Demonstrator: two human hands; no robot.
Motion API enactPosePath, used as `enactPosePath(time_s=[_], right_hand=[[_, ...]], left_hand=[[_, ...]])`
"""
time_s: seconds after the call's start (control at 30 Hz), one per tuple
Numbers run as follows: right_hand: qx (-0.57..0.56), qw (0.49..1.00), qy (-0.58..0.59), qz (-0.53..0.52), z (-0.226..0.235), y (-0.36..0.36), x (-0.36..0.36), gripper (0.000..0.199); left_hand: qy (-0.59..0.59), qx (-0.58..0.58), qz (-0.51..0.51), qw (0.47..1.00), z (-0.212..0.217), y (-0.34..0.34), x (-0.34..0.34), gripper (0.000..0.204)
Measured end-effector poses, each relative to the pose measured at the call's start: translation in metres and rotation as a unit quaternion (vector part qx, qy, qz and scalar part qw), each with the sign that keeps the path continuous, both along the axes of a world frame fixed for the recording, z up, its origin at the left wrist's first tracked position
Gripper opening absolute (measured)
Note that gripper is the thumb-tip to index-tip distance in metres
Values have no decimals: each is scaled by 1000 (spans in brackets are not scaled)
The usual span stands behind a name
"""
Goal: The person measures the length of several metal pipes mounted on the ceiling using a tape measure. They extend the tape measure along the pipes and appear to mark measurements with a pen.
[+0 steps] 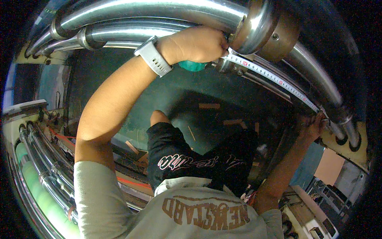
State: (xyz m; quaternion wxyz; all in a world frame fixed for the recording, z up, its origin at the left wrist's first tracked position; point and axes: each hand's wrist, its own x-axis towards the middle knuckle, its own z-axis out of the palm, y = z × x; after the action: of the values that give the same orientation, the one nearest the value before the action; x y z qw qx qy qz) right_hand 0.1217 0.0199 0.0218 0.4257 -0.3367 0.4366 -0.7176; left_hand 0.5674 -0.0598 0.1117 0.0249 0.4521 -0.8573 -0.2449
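A tape measure's white blade (274,78) runs along the underside of the steel shafts, from my left hand down to my right. My left hand (197,44), with a light watch on its wrist, is closed around the tape just beside a thick metal collar (260,30). Below that hand shows a rounded teal thing (193,65); whether it is the tape's case I cannot tell. At the far right, in dimmer light, my right hand (312,124) pinches the other end of the blade near the shaft's end. Its fingers are partly in shadow.
Polished shafts (155,14) with collars arch across the top and meet a pale side frame (354,149) at right. On the left is another machine with a green roller (39,189) and metal rods. Cardboard scraps (209,106) lie on the dark green floor near my legs.
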Motion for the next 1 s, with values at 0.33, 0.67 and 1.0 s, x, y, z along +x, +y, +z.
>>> enactPosePath(time_s=[0.33, 0.67, 1.0], right_hand=[[81, 950, 261, -153, -38, -4, -34, 32], [130, 977, -56, -157, -16, -27, 20, 32], [155, 973, 28, -170, -37, -25, 12, 30]], left_hand=[[1, -23, -29, 999, -11, -6, 2, 27], [-61, -9, -28, 998, -17, -20, 0, 30], [60, 26, 82, 995, -34, -37, -5, 26]])
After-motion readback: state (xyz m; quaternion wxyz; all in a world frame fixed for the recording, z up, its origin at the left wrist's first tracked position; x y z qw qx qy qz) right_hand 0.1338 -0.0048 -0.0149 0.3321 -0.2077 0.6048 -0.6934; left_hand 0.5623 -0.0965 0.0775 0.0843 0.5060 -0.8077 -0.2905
